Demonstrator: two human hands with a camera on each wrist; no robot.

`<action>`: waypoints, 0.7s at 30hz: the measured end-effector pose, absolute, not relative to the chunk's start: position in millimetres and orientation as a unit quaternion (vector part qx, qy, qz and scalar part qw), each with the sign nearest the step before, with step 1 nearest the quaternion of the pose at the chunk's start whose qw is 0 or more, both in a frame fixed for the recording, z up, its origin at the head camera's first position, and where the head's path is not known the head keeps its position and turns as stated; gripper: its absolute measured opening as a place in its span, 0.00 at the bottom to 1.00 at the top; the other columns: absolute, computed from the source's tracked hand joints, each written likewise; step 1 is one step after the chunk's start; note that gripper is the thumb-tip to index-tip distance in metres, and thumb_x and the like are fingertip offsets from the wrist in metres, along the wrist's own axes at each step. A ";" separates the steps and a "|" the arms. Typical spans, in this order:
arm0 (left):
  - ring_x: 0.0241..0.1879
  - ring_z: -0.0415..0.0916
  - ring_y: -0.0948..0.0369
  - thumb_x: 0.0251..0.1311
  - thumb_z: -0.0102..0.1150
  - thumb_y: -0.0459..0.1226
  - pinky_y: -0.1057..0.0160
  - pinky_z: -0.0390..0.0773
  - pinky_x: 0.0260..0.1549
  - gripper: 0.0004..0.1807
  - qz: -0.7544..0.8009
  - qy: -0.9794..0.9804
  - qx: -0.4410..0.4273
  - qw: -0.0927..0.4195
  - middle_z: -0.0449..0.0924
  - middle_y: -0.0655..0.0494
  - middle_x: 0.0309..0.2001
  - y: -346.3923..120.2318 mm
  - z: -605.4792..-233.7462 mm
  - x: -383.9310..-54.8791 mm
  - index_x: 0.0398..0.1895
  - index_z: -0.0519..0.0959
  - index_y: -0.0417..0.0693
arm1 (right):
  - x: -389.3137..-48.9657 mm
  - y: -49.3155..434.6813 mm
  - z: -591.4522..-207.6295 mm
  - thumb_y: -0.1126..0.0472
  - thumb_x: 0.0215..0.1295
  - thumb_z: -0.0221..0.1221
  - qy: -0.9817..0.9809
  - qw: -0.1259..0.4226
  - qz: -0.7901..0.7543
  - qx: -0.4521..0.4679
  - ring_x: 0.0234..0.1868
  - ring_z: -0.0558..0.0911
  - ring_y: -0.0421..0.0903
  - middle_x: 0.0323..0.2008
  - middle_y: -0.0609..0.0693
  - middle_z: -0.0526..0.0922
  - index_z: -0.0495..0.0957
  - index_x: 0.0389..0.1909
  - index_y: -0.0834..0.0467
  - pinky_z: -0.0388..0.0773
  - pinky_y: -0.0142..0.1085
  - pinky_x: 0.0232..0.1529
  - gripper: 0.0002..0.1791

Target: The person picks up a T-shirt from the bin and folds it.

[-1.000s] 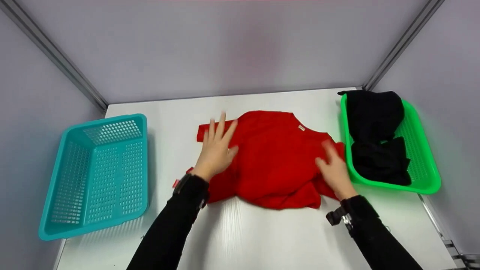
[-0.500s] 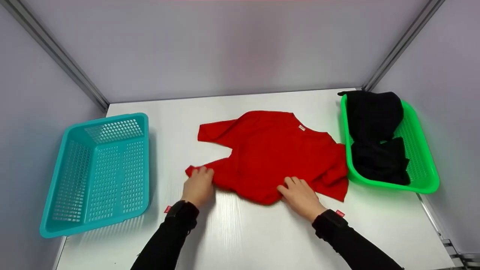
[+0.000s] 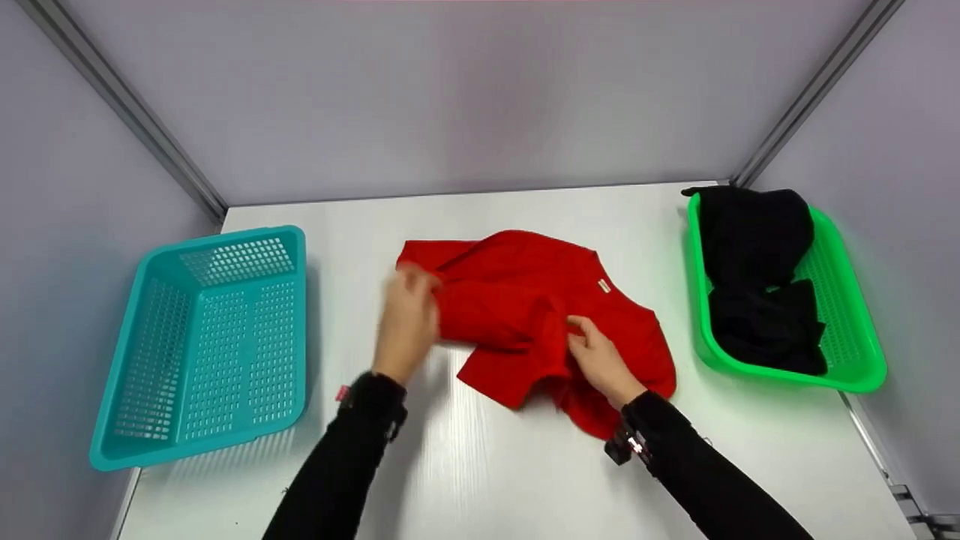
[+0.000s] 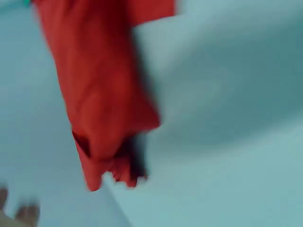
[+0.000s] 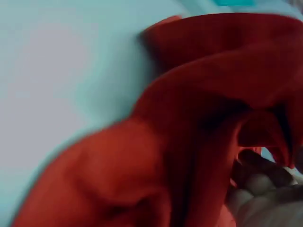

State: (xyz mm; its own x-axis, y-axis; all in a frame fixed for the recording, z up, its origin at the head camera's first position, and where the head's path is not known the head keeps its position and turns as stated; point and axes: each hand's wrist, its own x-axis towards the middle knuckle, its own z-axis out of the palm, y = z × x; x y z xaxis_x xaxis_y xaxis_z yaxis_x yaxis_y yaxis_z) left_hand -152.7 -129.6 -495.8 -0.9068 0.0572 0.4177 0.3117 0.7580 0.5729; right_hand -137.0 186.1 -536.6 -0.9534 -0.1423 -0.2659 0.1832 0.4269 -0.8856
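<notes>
A red long-sleeved shirt [image 3: 487, 311] lies rumpled on the white table, its white neck label [image 3: 604, 286] at the upper right. Part of the shirt is bunched up in the middle. My right hand [image 3: 600, 360] pinches that raised cloth; in the right wrist view its fingers [image 5: 260, 184] curl in at a fold of the shirt [image 5: 189, 118]. My left hand [image 3: 409, 322] is blurred beside the shirt's left edge. In the left wrist view, its fingertips [image 4: 27, 213] stand apart from the shirt [image 4: 94, 94], with nothing seen between them.
A teal perforated basket [image 3: 296, 352] stands on the left with nothing in it. On the right is a green basket [image 3: 862, 352] holding black cloth [image 3: 757, 247], partly over its rim. Grey panels [image 3: 480, 97] enclose the table [image 3: 465, 480] at back and sides.
Both hands came down from above the shirt to its lower edge. The lower left part of the shirt has since been lifted and folded upward, and the right side has shifted.
</notes>
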 end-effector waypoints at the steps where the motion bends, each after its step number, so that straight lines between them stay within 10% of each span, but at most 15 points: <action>1: 0.54 0.74 0.44 0.61 0.55 0.25 0.49 0.78 0.52 0.09 -0.301 -0.929 -0.150 0.157 0.77 0.41 0.49 -122.1 -507.1 -143.0 0.43 0.79 0.41 | -134.3 189.3 -540.8 0.61 0.80 0.49 0.865 0.142 -0.481 -0.015 0.61 0.79 0.54 0.60 0.59 0.80 0.69 0.70 0.59 0.73 0.48 0.62 0.22; 5: 0.56 0.75 0.48 0.60 0.64 0.39 0.48 0.75 0.56 0.20 -0.188 -0.937 -0.293 0.002 0.79 0.50 0.53 -101.4 -551.5 -108.7 0.56 0.80 0.48 | -126.4 203.1 -559.2 0.71 0.69 0.53 0.935 0.118 -0.314 -0.119 0.67 0.73 0.64 0.63 0.67 0.77 0.70 0.67 0.68 0.67 0.60 0.67 0.25; 8: 0.62 0.71 0.48 0.63 0.66 0.44 0.48 0.74 0.59 0.24 -0.104 -0.933 -0.344 0.002 0.75 0.52 0.60 -92.5 -575.1 -94.6 0.63 0.78 0.55 | -122.3 215.0 -569.1 0.72 0.64 0.55 0.950 0.132 -0.233 -0.160 0.75 0.62 0.66 0.71 0.66 0.69 0.66 0.72 0.68 0.55 0.67 0.71 0.32; 15: 0.40 0.77 0.54 0.61 0.63 0.31 0.56 0.76 0.40 0.05 -0.002 -0.924 -0.365 0.113 0.77 0.56 0.37 -120.5 -580.6 -97.7 0.35 0.81 0.51 | -118.4 235.5 -573.5 0.53 0.78 0.53 0.977 0.113 -0.120 -0.135 0.79 0.49 0.70 0.81 0.61 0.51 0.60 0.79 0.53 0.47 0.78 0.66 0.32; 21: 0.38 0.77 0.46 0.56 0.62 0.27 0.47 0.77 0.46 0.01 -0.017 -0.970 -0.236 -0.054 0.82 0.46 0.31 -183.2 -550.9 -80.6 0.29 0.82 0.39 | -116.2 238.9 -570.4 0.39 0.77 0.49 0.992 0.092 -0.061 -0.060 0.71 0.56 0.83 0.78 0.69 0.52 0.56 0.80 0.49 0.57 0.83 0.56 0.37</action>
